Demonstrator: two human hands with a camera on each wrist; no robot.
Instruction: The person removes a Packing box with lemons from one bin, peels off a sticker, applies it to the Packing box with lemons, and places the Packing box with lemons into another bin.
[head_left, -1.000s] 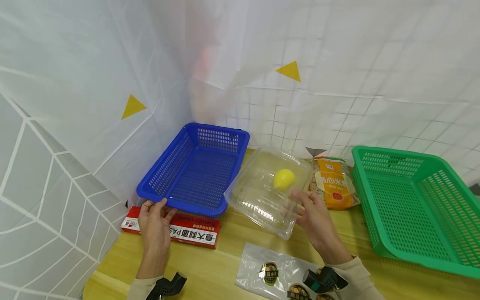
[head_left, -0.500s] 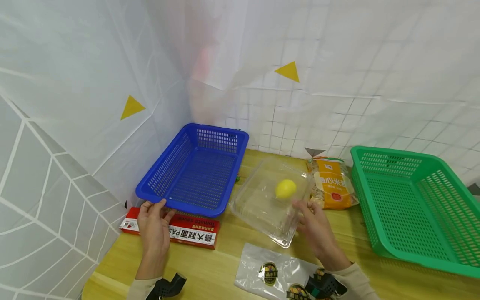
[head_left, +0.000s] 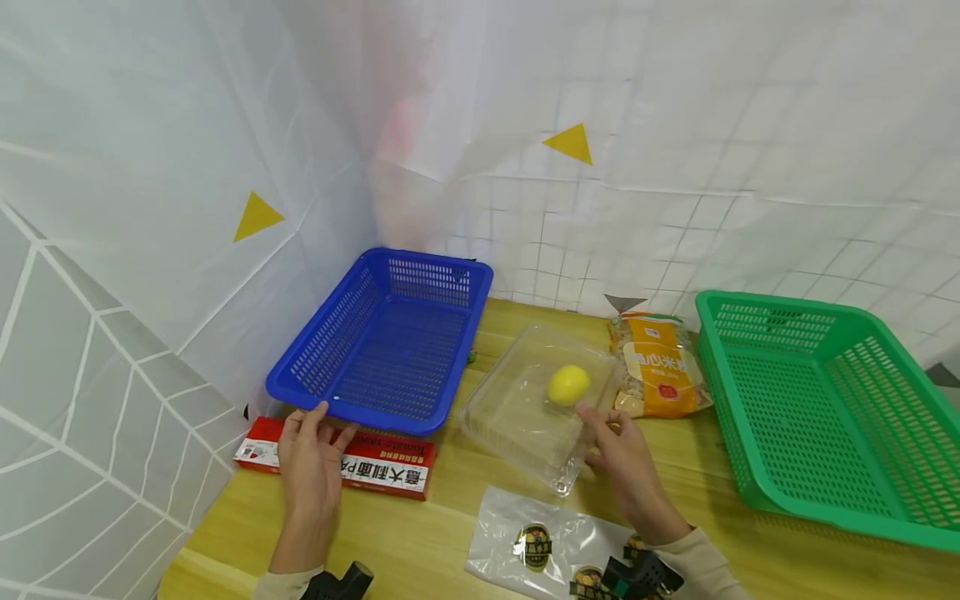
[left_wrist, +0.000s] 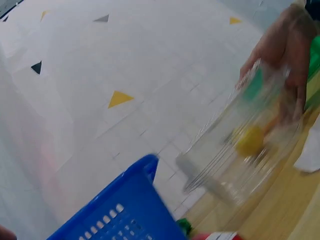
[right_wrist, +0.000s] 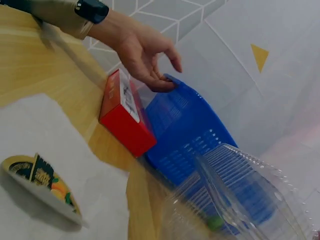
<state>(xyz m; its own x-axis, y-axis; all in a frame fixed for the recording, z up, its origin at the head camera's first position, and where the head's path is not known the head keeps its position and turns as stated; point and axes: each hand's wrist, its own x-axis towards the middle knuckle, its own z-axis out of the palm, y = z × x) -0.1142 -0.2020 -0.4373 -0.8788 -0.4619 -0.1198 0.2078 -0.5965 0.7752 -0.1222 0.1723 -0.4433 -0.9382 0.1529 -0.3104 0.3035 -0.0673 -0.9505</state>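
Observation:
My right hand (head_left: pixel 628 467) grips the right edge of a clear plastic box (head_left: pixel 517 400), thumb over the edge. A yellow lemon (head_left: pixel 567 386) shows through its clear wall, near the thumb. Whether the box rests fully on the table cannot be told. My left hand (head_left: pixel 309 467) holds the front rim of a blue plastic basket (head_left: pixel 397 346), its fingers on the rim and the thumb lower down. Beneath that hand lies a red and white pasta box (head_left: pixel 386 473), partly covered. The right wrist view shows the left hand (right_wrist: pixel 142 57) at the basket's corner.
A bag of grain (head_left: pixel 660 367) with an orange label lies right of the clear box. Beyond it stands a green basket (head_left: pixel 806 417). A clear plastic bag (head_left: pixel 498 533) with printed labels lies in front. White sheeting (head_left: pixel 660 167) hangs behind the table.
My right hand has lowered the clear box toward the table and slightly toward me, and the lemon has gone down with it. The left hand has stayed at the basket's rim.

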